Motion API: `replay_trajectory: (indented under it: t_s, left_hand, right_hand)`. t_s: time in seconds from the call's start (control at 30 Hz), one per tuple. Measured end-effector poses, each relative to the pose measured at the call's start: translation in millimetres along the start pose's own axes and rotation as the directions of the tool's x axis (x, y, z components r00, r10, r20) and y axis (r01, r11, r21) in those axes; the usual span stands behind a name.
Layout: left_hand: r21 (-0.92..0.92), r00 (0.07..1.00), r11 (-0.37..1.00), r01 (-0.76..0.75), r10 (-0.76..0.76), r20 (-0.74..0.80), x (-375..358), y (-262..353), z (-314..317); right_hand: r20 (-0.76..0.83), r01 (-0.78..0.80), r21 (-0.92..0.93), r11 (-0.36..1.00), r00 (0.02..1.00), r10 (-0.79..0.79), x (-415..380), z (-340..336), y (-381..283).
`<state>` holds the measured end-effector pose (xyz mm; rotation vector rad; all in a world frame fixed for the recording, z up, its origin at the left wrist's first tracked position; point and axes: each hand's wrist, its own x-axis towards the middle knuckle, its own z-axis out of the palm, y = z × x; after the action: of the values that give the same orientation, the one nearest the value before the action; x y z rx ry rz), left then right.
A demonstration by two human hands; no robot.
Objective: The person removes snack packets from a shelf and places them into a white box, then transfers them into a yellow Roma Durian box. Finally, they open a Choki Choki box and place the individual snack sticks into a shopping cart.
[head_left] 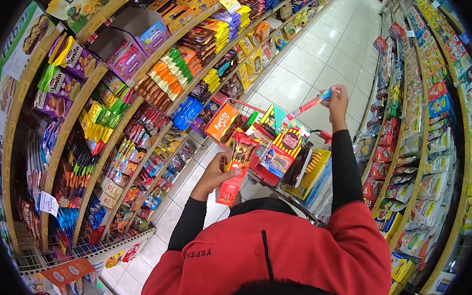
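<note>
My left hand [214, 175] is closed around a tall red box [233, 185] with dark and orange packets showing at its top; the thumb lies across its front. Held out to the right, my right hand [337, 104] pinches the blue end of a slim stick-shaped packet [308, 107], which points down and left over the cart. Between the hands is a red shopping cart [233, 102] filled with boxed goods. Among them are an orange Apetito box [224, 123], a yellow-and-black striped Choki Choki box [289, 140] and a green box [273, 119].
Snack shelves [182, 99] curve along the left with several tiers of packets. Another stocked shelf [426, 114] runs down the right. A tiled aisle floor [316, 48] stretches ahead. A yellow flat item [314, 172] lies at the cart's near right.
</note>
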<state>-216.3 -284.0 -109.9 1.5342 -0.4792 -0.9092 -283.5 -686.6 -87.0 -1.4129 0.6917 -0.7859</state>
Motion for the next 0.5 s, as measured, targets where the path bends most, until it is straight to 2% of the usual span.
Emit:
replay_trajectory:
  t_s: [0.07, 0.13, 0.17, 0.3, 0.37, 0.4, 0.47, 0.5]
  left_hand:
    - [0.056, 0.999, 0.998, 0.038, -0.039, 0.004, 5.1, 6.3, 3.8]
    - [0.103, 1.000, 0.995, -0.020, 0.021, -0.006, 8.3, 14.7, 11.4]
    - [0.171, 1.000, 0.985, -0.009, 0.012, -0.016, 10.8, 15.6, 12.7]
    - [0.288, 0.998, 0.956, -0.056, 0.061, -0.010, 12.6, 33.1, 24.5]
    - [0.359, 0.994, 0.929, -0.090, 0.106, -0.023, 14.7, 28.3, 26.6]
    - [0.426, 0.988, 0.897, -0.118, 0.150, -0.043, 15.4, 26.8, 27.2]
    - [0.458, 0.982, 0.878, -0.138, 0.183, -0.055, 14.9, 30.7, 29.6]
    - [0.488, 0.974, 0.859, -0.154, 0.215, -0.070, 14.3, 33.3, 30.5]
  right_hand:
    - [-0.053, -0.004, 0.071, 0.997, 0.999, 0.008, -16.8, 15.2, -39.0]
    - [0.009, -0.052, 0.136, 0.989, 0.999, 0.051, -42.5, 33.1, -69.9]
    - [0.070, -0.030, 0.099, 0.995, 0.997, 0.023, -54.2, 40.1, -76.6]
    - [0.127, -0.026, 0.112, 0.993, 0.992, 0.012, -94.2, 70.2, -96.2]
    - [0.151, 0.217, -0.119, 0.969, 0.968, -0.198, -106.8, 77.3, -97.9]
    - [0.145, 0.219, -0.120, 0.968, 0.969, -0.201, -113.7, 79.8, -101.6]
    - [0.164, 0.403, -0.316, 0.859, 0.915, -0.369, -128.9, 83.6, -115.8]
    - [0.172, 0.423, -0.380, 0.823, 0.906, -0.386, -136.5, 86.1, -122.8]
